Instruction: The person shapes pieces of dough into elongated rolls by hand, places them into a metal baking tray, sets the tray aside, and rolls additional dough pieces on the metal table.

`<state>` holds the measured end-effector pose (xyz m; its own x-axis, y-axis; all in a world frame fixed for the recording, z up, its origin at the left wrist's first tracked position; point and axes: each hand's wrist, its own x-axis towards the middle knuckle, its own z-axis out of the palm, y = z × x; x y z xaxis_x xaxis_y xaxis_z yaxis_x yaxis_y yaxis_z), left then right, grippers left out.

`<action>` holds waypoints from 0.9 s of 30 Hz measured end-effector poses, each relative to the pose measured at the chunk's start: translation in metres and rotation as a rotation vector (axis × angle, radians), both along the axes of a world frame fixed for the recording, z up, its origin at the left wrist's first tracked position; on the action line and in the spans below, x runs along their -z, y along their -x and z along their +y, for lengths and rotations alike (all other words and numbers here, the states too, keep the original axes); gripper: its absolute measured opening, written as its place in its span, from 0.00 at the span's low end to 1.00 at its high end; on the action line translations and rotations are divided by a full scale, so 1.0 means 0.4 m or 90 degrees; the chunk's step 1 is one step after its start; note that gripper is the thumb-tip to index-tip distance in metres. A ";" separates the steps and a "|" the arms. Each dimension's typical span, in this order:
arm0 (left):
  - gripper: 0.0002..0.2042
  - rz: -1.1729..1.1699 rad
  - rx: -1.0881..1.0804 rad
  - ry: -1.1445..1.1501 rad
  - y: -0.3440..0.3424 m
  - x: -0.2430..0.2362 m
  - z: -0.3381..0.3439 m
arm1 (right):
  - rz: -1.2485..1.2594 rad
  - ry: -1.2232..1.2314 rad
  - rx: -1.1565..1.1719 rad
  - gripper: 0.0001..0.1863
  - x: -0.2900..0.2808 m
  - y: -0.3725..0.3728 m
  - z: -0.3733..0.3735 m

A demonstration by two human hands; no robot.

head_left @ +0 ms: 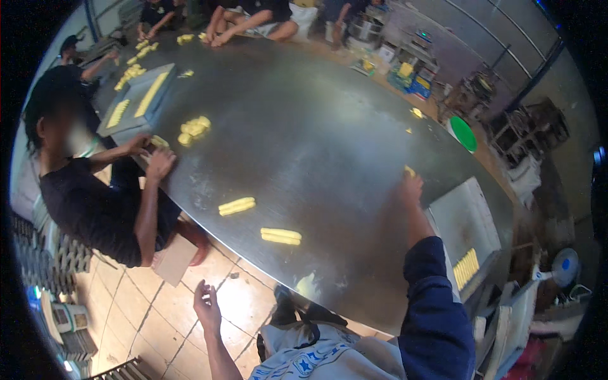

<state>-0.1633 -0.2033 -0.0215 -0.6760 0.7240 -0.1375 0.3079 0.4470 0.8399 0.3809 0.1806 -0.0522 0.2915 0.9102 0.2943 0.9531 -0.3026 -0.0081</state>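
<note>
My right hand (411, 189) reaches out over the metal table, its fingers closed around a small piece of yellow dough (410, 171) that shows at the fingertips. My left hand (207, 308) hangs in the air off the table's near edge, above the tiled floor, with loosely bent fingers and nothing in them. Nearest to it on the table lies a pair of yellow dough sticks (281, 236), side by side. Another pair of dough sticks (237, 206) rests farther left. To the right of my right forearm, a metal tray (465, 209) holds a row of dough sticks (465, 270).
At the left, a co-worker (95, 202) handles dough beside a dough pile (194, 130) and another tray (161, 76). Other people work along the far edge. A green-lidded tub (463, 133) stands beyond the table at right. A small fan (565, 267) is at lower right.
</note>
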 end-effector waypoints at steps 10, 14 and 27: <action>0.19 -0.090 0.234 -0.119 -0.338 -0.101 0.150 | 1.089 -0.008 -0.072 0.14 -0.097 0.122 -0.278; 0.24 -0.310 0.380 -0.055 -0.597 -0.076 0.266 | 1.557 0.143 -0.125 0.15 -0.103 0.247 -0.570; 0.18 -0.724 0.305 0.032 -0.798 -0.092 0.272 | 1.310 -0.177 -0.061 0.13 -0.219 -0.015 -0.731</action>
<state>0.1560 -0.0944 0.0153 0.1778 0.8423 -0.5089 -0.4441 0.5302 0.7223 0.3868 -0.1120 0.0354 0.2652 0.9378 -0.2240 -0.4931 -0.0678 -0.8673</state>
